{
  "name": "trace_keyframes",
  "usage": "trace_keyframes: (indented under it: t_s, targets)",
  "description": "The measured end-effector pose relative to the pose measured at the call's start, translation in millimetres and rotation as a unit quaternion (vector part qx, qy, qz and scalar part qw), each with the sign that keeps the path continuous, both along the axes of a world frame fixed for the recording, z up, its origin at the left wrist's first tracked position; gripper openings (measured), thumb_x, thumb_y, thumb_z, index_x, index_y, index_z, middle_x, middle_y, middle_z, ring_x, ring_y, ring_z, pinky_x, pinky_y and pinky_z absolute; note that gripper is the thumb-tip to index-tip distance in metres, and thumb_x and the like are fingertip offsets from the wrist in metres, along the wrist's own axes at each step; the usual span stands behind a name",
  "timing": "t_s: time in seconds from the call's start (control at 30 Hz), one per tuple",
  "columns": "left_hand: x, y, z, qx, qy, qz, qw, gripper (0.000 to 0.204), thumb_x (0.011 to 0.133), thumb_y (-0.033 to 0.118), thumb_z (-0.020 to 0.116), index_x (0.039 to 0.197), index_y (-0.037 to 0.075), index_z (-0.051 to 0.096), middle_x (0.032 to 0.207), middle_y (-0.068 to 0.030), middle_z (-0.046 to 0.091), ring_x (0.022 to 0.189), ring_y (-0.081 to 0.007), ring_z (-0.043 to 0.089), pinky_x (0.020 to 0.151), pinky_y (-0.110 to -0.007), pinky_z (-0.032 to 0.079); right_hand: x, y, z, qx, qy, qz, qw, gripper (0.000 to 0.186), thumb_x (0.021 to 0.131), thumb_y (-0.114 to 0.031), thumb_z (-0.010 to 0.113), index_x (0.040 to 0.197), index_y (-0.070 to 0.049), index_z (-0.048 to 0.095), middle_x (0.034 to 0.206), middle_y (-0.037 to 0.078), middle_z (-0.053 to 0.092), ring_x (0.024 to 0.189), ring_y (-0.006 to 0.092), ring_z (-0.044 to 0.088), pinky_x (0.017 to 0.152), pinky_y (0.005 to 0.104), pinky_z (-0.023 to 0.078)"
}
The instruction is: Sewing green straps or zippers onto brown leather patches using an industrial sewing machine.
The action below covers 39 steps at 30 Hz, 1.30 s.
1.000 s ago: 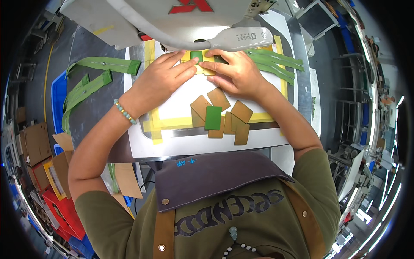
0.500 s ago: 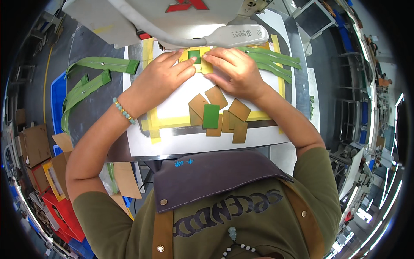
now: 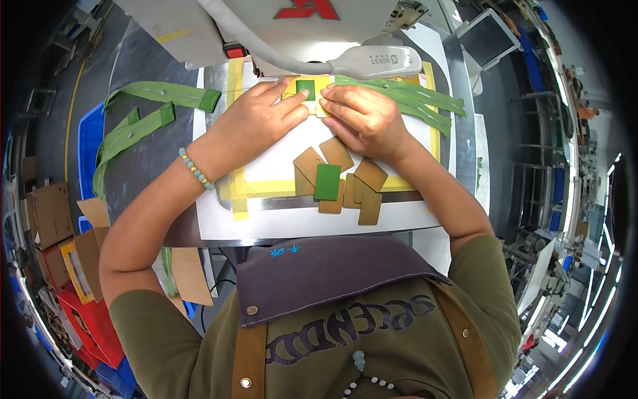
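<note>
Under the machine head, my left hand (image 3: 262,116) rests fingertips on a small yellow piece (image 3: 302,109) with a green rectangle (image 3: 305,90) in it, fingers slightly apart, thumb hidden. My right hand (image 3: 369,116) pinches the yellow piece's right side, fingers curled. Just below my hands, several tan cards (image 3: 372,174) lie loosely overlapped with a green card (image 3: 327,181) on top, on a white sheet (image 3: 266,219) bordered by yellow tape. Green zipper strips (image 3: 159,93) lie left of my left hand; more green strips (image 3: 432,106) lie right, beyond my right hand.
The grey machine head (image 3: 279,23) and white control pendant (image 3: 375,61) overhang the metal worktable (image 3: 166,53). A blue bin (image 3: 92,146), cardboard boxes (image 3: 50,213) and a red crate (image 3: 86,332) stand at left. A monitor (image 3: 485,40) and racks stand at right.
Both hands stay at the yellow piece with small finger shifts; my right fingertips have settled on its right side. The view has shifted slightly.
</note>
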State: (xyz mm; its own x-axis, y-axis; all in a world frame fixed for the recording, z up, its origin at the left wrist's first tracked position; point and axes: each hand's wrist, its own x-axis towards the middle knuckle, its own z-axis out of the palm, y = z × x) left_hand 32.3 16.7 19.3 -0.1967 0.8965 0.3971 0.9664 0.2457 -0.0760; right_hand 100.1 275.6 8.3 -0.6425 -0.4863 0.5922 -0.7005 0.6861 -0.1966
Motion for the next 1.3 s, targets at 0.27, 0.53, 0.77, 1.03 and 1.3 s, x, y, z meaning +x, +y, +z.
trace_keyframes:
  t_s: [0.27, 0.53, 0.77, 1.03, 1.3]
  targets:
    - [2.4, 1.8, 2.3, -0.012, -0.036, 0.008, 0.999, 0.022, 0.090, 0.005, 0.063, 0.112, 0.003, 0.064, 0.136, -0.0100, 0.070, 0.130, -0.0326, 0.065, 0.106, -0.044, 0.052, 0.4, 1.3, 0.5, -0.002, 0.003, -0.009, 1.000, 0.021, 0.084, -0.013, 0.082, 0.102, -0.002, 0.078, 0.108, 0.009, 0.077, 0.098, 0.0251, 0.074, 0.088, 0.0364, 0.060]
    - [2.4, 4.0, 6.8, -0.013, -0.044, 0.009, 0.999, 0.024, 0.088, 0.002, 0.062, 0.112, 0.002, 0.065, 0.132, -0.0106, 0.072, 0.128, -0.0334, 0.066, 0.107, -0.044, 0.053, 0.5, 1.3, 1.0, 0.001, 0.010, -0.008, 1.000, 0.022, 0.084, -0.015, 0.082, 0.103, -0.003, 0.078, 0.107, 0.007, 0.076, 0.097, 0.0230, 0.074, 0.087, 0.0363, 0.060]
    - [4.5, 3.8, 12.7, -0.021, -0.049, 0.012, 0.998, 0.025, 0.088, 0.000, 0.062, 0.113, 0.002, 0.066, 0.132, -0.0109, 0.072, 0.127, -0.0332, 0.066, 0.108, -0.044, 0.052, 0.6, 1.5, 1.1, 0.002, 0.011, -0.003, 1.000, 0.023, 0.086, -0.016, 0.081, 0.104, -0.003, 0.078, 0.107, 0.007, 0.076, 0.099, 0.0231, 0.073, 0.089, 0.0368, 0.059]
    - [5.8, 4.8, 13.0, -0.015, -0.050, 0.016, 0.998, 0.026, 0.087, 0.000, 0.064, 0.112, 0.001, 0.067, 0.131, -0.0107, 0.072, 0.128, -0.0342, 0.065, 0.109, -0.045, 0.052, 2.2, 2.4, 4.5, 0.012, 0.004, 0.004, 1.000, 0.025, 0.084, -0.009, 0.083, 0.107, 0.000, 0.077, 0.110, 0.012, 0.076, 0.102, 0.0280, 0.075, 0.087, 0.0380, 0.061]
    - [5.8, 5.1, 12.8, -0.014, -0.050, 0.017, 0.999, 0.024, 0.087, 0.001, 0.066, 0.111, 0.000, 0.067, 0.129, -0.0112, 0.073, 0.122, -0.0343, 0.068, 0.107, -0.046, 0.053, 3.1, 4.5, 4.5, 0.024, -0.014, 0.006, 1.000, 0.027, 0.087, -0.014, 0.081, 0.111, -0.002, 0.078, 0.114, 0.010, 0.077, 0.106, 0.0241, 0.074, 0.092, 0.0374, 0.059]
